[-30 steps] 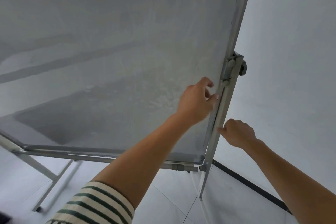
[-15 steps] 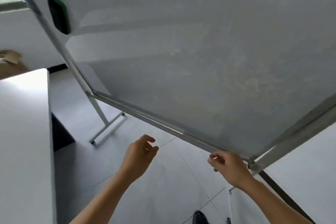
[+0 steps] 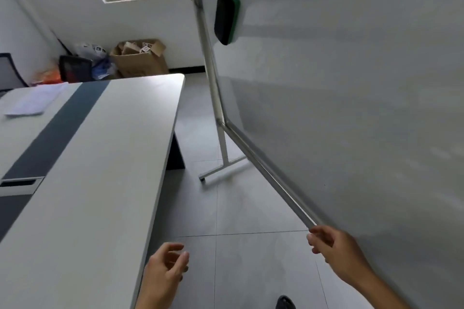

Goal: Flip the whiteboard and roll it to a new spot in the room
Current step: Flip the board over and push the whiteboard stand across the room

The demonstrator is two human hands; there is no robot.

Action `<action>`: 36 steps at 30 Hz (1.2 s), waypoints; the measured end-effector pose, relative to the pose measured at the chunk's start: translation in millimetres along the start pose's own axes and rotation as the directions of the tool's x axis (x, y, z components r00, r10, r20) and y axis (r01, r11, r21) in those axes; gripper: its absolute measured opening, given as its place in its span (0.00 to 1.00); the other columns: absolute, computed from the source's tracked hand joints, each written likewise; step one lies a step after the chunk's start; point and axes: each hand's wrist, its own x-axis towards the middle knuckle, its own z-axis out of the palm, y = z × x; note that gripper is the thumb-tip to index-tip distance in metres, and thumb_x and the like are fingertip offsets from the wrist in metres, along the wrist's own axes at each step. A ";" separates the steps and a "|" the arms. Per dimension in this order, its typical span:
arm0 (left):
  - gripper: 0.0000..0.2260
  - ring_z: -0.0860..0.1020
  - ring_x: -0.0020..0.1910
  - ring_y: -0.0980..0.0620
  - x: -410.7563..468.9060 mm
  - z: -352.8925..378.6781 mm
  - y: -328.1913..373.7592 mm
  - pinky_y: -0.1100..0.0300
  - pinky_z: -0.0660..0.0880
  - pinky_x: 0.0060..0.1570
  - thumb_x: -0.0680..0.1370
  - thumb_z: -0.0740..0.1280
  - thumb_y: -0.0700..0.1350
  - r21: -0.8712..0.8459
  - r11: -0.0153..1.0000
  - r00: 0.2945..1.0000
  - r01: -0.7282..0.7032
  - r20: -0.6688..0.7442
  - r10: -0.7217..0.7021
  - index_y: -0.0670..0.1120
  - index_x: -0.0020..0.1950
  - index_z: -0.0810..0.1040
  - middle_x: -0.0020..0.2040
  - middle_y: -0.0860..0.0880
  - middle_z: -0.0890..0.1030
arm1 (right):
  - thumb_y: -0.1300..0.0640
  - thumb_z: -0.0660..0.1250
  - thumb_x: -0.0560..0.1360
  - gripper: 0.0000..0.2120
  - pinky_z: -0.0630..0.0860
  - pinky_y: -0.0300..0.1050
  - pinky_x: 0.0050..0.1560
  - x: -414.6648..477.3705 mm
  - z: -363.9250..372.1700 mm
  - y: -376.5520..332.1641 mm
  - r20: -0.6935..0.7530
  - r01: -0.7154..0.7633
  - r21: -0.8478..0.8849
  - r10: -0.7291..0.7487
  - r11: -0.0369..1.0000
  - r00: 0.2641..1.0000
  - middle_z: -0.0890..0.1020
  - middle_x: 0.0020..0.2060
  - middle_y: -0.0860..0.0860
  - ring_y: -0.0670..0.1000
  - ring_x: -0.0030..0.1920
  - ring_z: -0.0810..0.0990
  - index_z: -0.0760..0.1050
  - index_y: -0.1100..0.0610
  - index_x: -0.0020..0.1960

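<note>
At the back wall in the upper left of the frame, a cardboard box (image 3: 140,59) stands open on the floor, its flaps up, with crumpled brown packing and small printed cards showing inside. Just left of it a white plastic bag (image 3: 91,51) and a black crate-like thing (image 3: 75,71) sit close together; what they hold is too small to tell.

The whiteboard (image 3: 351,108) fills the right half of the frame, its face tilted toward you, with a green-edged eraser (image 3: 226,15) stuck to it near the top. Its metal bottom rail (image 3: 266,173) runs diagonally down to the lower right, and the stand's foot (image 3: 221,169) rests on the grey tile floor (image 3: 238,208) near the centre.

Your right hand (image 3: 336,251) is at the lower right, arm reaching in from the corner, fingers curled around the near end of the bottom rail, thumb and fingertips closed on its edge. Your left hand (image 3: 163,273) hangs at the bottom centre, palm turned inward, fingers loosely curled and spread apart, holding nothing and touching neither the whiteboard nor the tabletop (image 3: 88,158) beside it.

The long white tabletop with a dark stripe takes the left of the frame, with a sheet of paper (image 3: 35,101) lying at its far end. A dark shoe tip (image 3: 285,303) shows at the bottom edge.
</note>
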 end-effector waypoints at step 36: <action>0.30 0.63 0.74 0.48 605.6 28.2 402.0 0.53 0.56 0.75 0.78 0.49 0.58 -0.375 0.776 0.779 -0.507 0.186 0.599 0.42 0.74 0.60 0.74 0.42 0.66 | 0.51 0.72 0.70 0.05 0.80 0.47 0.50 350.5 120.9 -279.3 -0.221 -0.069 0.020 0.072 0.997 0.973 0.86 0.37 0.47 0.42 0.37 0.84 0.78 0.43 0.44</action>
